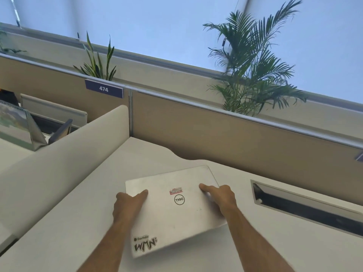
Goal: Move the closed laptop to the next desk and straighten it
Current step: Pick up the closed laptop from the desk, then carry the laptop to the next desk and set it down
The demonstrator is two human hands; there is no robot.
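The closed silver laptop (pixel 174 211) with a round logo and stickers on its lid is over the white desk (pixel 78 222), its near edge tilted a little off the surface. My left hand (pixel 128 205) grips its left edge, thumb on the lid. My right hand (pixel 221 197) grips the right edge, thumb also on the lid. The laptop lies skewed to the desk's edges.
A low white divider (pixel 64 158) separates this desk from the one at left, where a desk calendar (pixel 15 124) stands. A cable slot (pixel 306 205) opens in the desk at right. A tan partition (pixel 235 138) with a "474" tag (pixel 104 88) and plants (pixel 253 65) stands behind.
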